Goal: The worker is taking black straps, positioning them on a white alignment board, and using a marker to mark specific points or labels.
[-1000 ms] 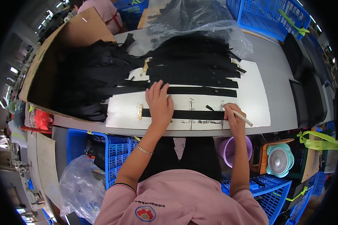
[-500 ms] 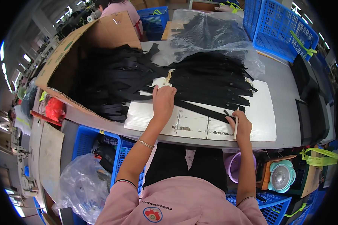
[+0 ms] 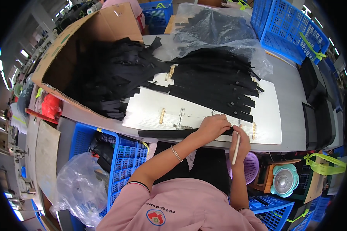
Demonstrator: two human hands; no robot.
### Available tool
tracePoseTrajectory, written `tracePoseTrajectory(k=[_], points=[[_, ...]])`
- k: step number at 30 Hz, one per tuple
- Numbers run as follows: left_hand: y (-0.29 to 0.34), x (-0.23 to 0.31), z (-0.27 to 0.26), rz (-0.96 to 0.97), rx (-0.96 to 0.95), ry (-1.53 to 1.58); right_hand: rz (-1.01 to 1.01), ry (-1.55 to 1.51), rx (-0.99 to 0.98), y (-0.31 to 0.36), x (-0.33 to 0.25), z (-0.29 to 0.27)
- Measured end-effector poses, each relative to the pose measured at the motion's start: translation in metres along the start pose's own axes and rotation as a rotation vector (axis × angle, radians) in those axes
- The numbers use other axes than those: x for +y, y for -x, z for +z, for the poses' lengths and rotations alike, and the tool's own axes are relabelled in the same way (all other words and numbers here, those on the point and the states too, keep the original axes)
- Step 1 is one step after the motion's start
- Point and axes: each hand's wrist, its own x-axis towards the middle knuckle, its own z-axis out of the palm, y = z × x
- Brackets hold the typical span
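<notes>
A black fabric strip (image 3: 164, 133) lies along the front edge of the white board (image 3: 142, 111), its right end between my hands. My left hand (image 3: 216, 126) is closed on that end in a pinch, its fingertips almost touching my other hand. My right hand (image 3: 241, 143) is closed round a slim white pen-like stick (image 3: 236, 149), slanting down across the fingers; whether it also grips the strip is hidden. Beyond my hands, a row of overlapping black strips (image 3: 208, 82) covers the board's far part, small round dots showing near their right ends.
At the left, an open cardboard box (image 3: 52, 69) holds a tangled heap of black strips (image 3: 115, 73). A clear plastic bag (image 3: 216, 29) of dark pieces lies at the back. Blue crates (image 3: 293, 29) stand back right, black padded pieces (image 3: 316, 104) at the right edge. Another person (image 3: 133, 9) sits beyond.
My left hand has moved right and nearer, bringing the strip from beside the row to the board's front edge. My right hand has come slightly nearer, and the white stick has tilted.
</notes>
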Motion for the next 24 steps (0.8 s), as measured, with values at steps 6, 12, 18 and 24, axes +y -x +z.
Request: tracePoseTrajectory(k=[6, 12, 18, 24], points=[[-0.001, 0.003, 0.005, 0.100, -0.051, 0.002, -0.257, 0.235, -0.157, 0.022, 0.010, -0.009], [0.061, 0.027, -0.007, 0.032, 0.188, -0.200, -0.178, 0.377, -0.192, 0.022, 0.019, -0.024], [0.134, 0.021, -0.030, -0.246, 0.183, -0.352, -0.097, 0.505, -0.170, 0.026, 0.033, -0.028], [0.162, 0.025, -0.055, -0.308, 0.097, -0.385, -0.077, 0.555, -0.217, 0.026, 0.029, -0.030]])
